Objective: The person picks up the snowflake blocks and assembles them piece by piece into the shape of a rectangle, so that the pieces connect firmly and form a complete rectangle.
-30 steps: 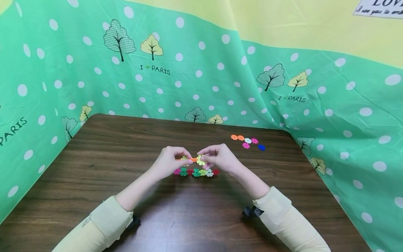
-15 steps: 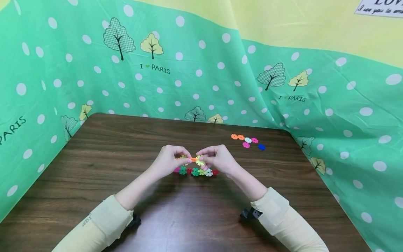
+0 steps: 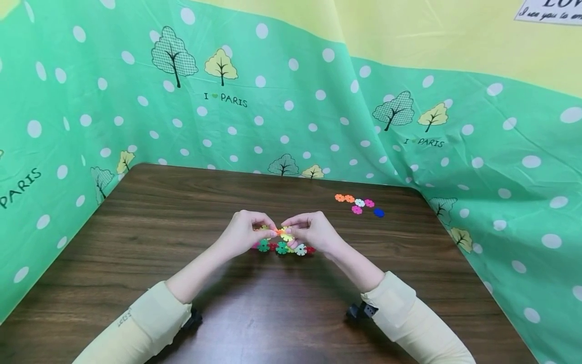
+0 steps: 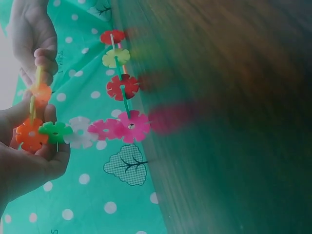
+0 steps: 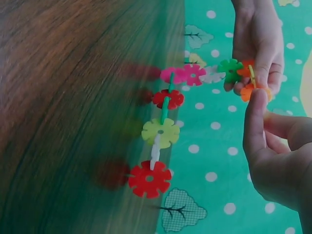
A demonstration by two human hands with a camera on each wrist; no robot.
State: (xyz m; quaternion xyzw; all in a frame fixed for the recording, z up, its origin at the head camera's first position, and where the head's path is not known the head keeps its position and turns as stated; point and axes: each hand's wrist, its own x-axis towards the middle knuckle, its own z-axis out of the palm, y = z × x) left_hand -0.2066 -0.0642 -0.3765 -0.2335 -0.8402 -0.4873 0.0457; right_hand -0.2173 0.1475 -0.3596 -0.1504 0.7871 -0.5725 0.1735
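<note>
Flower-shaped interlocking discs form one linked, bent chain. Its lower row runs along the table, with a green disc (image 3: 263, 246), a white disc (image 3: 300, 249) and a red end disc (image 5: 149, 179). At one end a pink disc (image 4: 132, 126) joins a raised side holding a white disc (image 4: 81, 132), a green disc (image 4: 55, 132) and an orange disc (image 4: 31, 134). My left hand (image 3: 243, 233) grips the upper part around its orange and yellow discs. My right hand (image 3: 317, 232) pinches a yellow disc (image 3: 286, 234) against an orange disc (image 5: 254, 93); fingers partly hide the joint.
Loose discs lie at the back right of the brown table (image 3: 182, 202): two orange discs (image 3: 344, 198), a white disc (image 3: 359, 202), two pink discs (image 3: 356, 210) and a blue disc (image 3: 379, 213). A green dotted cloth (image 3: 282, 101) hangs behind the table.
My right hand has shifted slightly left, bringing the yellow disc closer to my left fingers. My left hand stays nearly still, and the loose discs lie as before.
</note>
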